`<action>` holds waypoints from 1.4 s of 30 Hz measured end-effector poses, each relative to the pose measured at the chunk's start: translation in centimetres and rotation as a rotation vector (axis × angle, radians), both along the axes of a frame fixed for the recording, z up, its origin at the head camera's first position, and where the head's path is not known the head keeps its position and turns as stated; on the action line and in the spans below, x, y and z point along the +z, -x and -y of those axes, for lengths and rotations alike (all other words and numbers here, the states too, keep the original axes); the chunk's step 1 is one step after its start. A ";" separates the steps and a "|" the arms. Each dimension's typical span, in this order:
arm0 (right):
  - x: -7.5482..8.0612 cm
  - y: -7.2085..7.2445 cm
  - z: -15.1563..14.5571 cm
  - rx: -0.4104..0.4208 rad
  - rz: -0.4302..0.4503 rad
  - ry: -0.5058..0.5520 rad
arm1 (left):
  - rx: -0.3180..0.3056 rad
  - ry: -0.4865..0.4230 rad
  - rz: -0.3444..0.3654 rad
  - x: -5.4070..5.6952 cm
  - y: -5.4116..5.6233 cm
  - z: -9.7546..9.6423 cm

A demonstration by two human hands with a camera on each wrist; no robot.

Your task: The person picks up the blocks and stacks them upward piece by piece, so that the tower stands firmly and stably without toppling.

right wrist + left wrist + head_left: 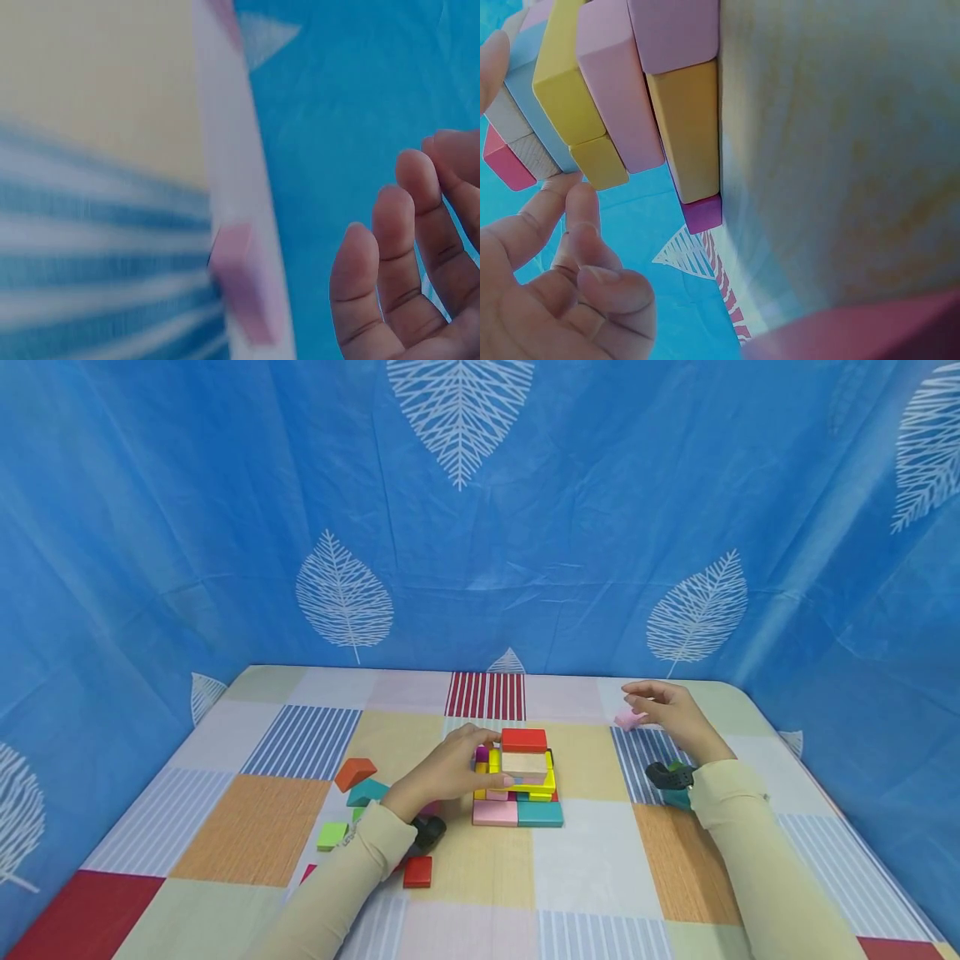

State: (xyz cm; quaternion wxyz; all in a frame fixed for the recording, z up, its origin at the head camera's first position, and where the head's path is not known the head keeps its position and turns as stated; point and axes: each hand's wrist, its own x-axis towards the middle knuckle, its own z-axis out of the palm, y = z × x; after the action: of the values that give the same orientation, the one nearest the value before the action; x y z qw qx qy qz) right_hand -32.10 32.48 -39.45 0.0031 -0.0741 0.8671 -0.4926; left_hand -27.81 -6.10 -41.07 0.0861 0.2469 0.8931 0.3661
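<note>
A stack of coloured wooden blocks [540,814] stands mid-table, topped by a red block [523,740] above a plain wood block [524,765]. My left hand [453,764] is at its left side, thumb in front and forefinger behind, holding its upper layers. In the left wrist view the forefinger [544,202] touches the ends of the wood and light blue [536,105] blocks; the other fingers curl loosely below. At the right, my right hand [671,714] hovers beside a pink block [628,719]. In the right wrist view its bent fingers hold nothing, apart from the pink block [244,281].
Left of the stack lie loose blocks: orange [355,772], teal [366,792], light green [332,836] and red [417,872], some partly hidden by the left arm. Teal and green pieces [677,798] show under the right wrist. A blue leaf-print curtain [525,577] surrounds the patchwork tabletop.
</note>
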 end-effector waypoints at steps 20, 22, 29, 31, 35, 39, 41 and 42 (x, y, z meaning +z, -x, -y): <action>-1.4 3.3 -2.0 -0.062 0.233 -0.411 | -0.004 0.013 -0.011 -0.2 0.1 0.0; -1.3 3.3 -1.9 -0.048 0.224 -0.428 | -0.008 0.014 -0.010 -0.2 0.1 0.1; -1.0 2.9 -1.8 -0.014 0.194 -0.457 | -0.014 0.019 -0.016 -0.3 0.2 0.1; -0.9 2.7 -1.6 -0.005 0.191 -0.451 | -0.010 0.017 -0.012 -0.3 0.1 0.1; -0.6 2.0 -1.1 0.027 0.151 -0.413 | -0.004 0.014 -0.003 -0.3 0.1 0.1; -0.1 0.8 -0.2 0.084 0.024 -0.370 | -0.007 0.018 -0.005 -0.4 0.2 0.1; 0.3 0.0 0.5 0.098 -0.031 -0.340 | -0.012 0.020 -0.008 -0.5 0.3 0.1; 0.5 -0.5 0.9 0.100 -0.054 -0.321 | -0.014 0.022 -0.011 -0.5 0.3 0.1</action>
State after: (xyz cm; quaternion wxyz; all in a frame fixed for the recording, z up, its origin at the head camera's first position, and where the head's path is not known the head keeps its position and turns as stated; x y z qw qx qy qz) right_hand -31.59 31.59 -38.92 0.0163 -0.1289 0.9296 -0.3450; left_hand -28.09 -6.16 -41.55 0.0864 0.2541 0.8957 0.3545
